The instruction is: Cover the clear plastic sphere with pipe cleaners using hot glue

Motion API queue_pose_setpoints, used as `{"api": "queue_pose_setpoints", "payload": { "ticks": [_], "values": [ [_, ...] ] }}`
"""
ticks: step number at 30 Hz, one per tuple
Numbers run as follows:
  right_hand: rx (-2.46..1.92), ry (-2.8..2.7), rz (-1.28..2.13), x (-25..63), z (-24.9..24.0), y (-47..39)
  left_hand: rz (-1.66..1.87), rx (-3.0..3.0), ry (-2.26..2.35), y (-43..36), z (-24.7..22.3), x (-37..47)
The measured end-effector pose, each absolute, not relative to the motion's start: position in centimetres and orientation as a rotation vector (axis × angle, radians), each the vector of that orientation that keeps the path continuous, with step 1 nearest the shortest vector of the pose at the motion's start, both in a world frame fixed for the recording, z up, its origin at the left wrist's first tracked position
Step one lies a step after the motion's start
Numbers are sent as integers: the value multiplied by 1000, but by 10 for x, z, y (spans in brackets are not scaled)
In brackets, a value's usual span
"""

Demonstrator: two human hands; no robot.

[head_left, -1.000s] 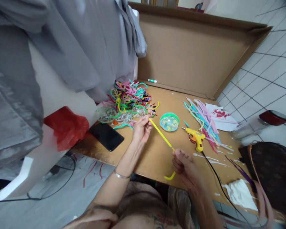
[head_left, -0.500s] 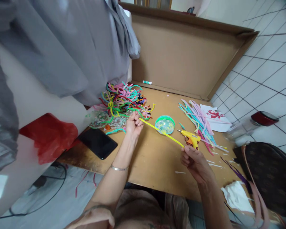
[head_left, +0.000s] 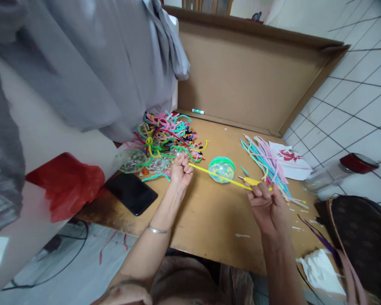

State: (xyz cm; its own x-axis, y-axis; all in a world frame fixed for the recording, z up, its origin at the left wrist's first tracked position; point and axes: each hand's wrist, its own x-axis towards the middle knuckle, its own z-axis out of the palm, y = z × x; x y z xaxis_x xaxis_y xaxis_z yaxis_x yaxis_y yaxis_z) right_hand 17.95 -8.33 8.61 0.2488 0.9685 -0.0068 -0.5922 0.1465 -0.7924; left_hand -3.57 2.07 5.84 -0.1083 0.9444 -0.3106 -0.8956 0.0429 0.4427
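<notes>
A yellow pipe cleaner [head_left: 214,174] stretches nearly straight between my two hands, above the table. Its left end is pinched in the closed fingers of my left hand [head_left: 180,170]. My right hand [head_left: 268,205] grips the other end, palm turned up. Behind the pipe cleaner sits a round clear bowl-like piece [head_left: 221,166] with a green rim and coloured flecks. A yellow glue gun [head_left: 250,181] lies beyond my right hand, which hides most of it.
A tangled heap of pipe cleaners [head_left: 165,131] lies at the back left, near a black phone [head_left: 131,193]. Straight pipe cleaners [head_left: 268,159] lie to the right, by a clear bottle [head_left: 339,171], a brown bag [head_left: 362,237] and a crumpled tissue [head_left: 322,271]. Cardboard [head_left: 235,72] stands behind.
My right hand has moved slightly right and turned palm up, now covering much of the glue gun. The pipe cleaner is held straighter, and the left hand has barely moved.
</notes>
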Motion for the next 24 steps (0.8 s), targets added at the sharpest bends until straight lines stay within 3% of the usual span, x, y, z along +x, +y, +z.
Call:
{"api": "queue_pose_setpoints", "payload": {
  "ticks": [8,15,24],
  "values": [
    [-1003,-976,724,163,101,-71,1612,419,699,15,59,-24],
    [-1041,-1228,964,136,84,-44,1541,919,788,-2,54,1],
    [-873,-1162,1210,143,67,-39,1231,937,623,-8,55,0]
  ]
}}
